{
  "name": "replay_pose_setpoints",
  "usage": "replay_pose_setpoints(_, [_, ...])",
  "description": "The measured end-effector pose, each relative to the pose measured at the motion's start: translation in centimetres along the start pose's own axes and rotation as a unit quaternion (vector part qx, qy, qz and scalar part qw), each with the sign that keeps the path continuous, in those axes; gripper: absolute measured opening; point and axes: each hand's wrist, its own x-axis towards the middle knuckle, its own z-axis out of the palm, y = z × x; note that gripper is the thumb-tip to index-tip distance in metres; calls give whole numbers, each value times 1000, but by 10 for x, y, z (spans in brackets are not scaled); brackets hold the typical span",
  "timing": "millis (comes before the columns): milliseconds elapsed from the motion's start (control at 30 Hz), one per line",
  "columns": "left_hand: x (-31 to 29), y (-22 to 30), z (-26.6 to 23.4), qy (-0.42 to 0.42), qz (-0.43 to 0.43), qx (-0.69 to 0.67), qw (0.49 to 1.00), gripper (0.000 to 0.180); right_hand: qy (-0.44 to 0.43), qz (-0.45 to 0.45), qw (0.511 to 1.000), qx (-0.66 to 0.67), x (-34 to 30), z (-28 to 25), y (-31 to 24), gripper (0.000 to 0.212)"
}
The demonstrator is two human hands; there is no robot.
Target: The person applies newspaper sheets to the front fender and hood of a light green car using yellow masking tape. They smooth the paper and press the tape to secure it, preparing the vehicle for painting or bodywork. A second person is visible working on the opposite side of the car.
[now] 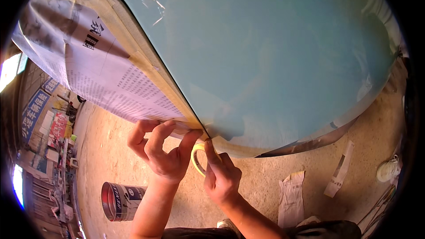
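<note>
A glossy pale blue-green car body panel [274,62] fills the upper right. Along its dark left edge runs a strip of beige masking tape [152,73], which holds a printed sheet of newspaper [119,79]. My left hand [164,152] grips the newspaper's lower end, its fingers curled at the sheet and its thumb pressed on the tape by the panel edge. In my right hand [223,177] is a yellow roll of masking tape [195,161], close beside my left thumb. The fingertips of my right hand touch the panel's lower corner.
On the concrete floor [102,141], a metal can [124,200] lies on its side at the lower left. Two pieces of printed paper [291,197] lie at the lower right, near a white shoe [388,169]. Shelves and clutter [59,159] line the left side.
</note>
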Motion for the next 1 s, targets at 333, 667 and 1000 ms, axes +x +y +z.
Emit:
replay_pose_setpoints(333, [-16, -4, 0, -37, 5, 19, 999, 79, 1, 22, 999, 31, -5, 6, -2, 63])
replay_pose_setpoints(667, [-32, -2, 1, -67, 27, 74, 995, 81, 26, 42, 996, 71, -12, 7, 3, 55])
replay_pose_setpoints(1000, [-23, -1, 0, -84, 49, 89, 991, 87, 56, -2, 997, 52, -35, 2, 34, 54])
